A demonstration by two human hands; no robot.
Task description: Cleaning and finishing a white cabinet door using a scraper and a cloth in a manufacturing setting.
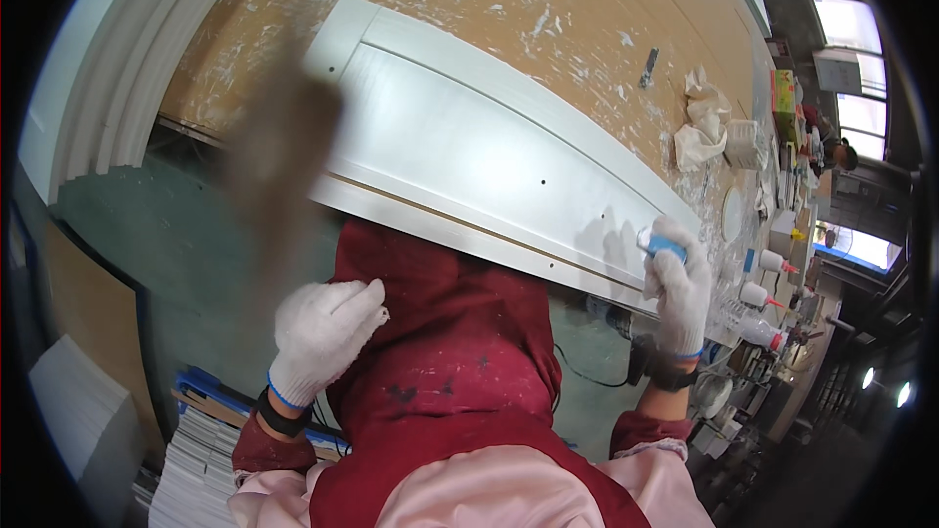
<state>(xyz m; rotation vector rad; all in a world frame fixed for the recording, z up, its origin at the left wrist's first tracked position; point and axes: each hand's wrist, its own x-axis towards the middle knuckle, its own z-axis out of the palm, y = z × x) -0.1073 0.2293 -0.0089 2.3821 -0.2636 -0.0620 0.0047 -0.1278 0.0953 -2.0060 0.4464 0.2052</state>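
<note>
A white-painted panel (440, 127) with a grooved frame and several small dark holes lies across the workbench in front of me. My right hand (682, 298), in a white knit glove, is at the panel's right end. Its fingers are closed round a small blue-and-white block (665, 242), whose exact kind I cannot make out. Off the panel, in front of my dark red apron (440, 332), hangs my left hand (328, 337). It is gloved too, with its fingers stretched out and nothing visible in them.
The brown bench top (548, 10) is smeared with white. Crumpled cloth (702, 127) and squeeze bottles (773, 262) with red tips stand right. White strips (201, 469) are stacked lower left. A blurred brown shape (284, 137) hides part of the left side.
</note>
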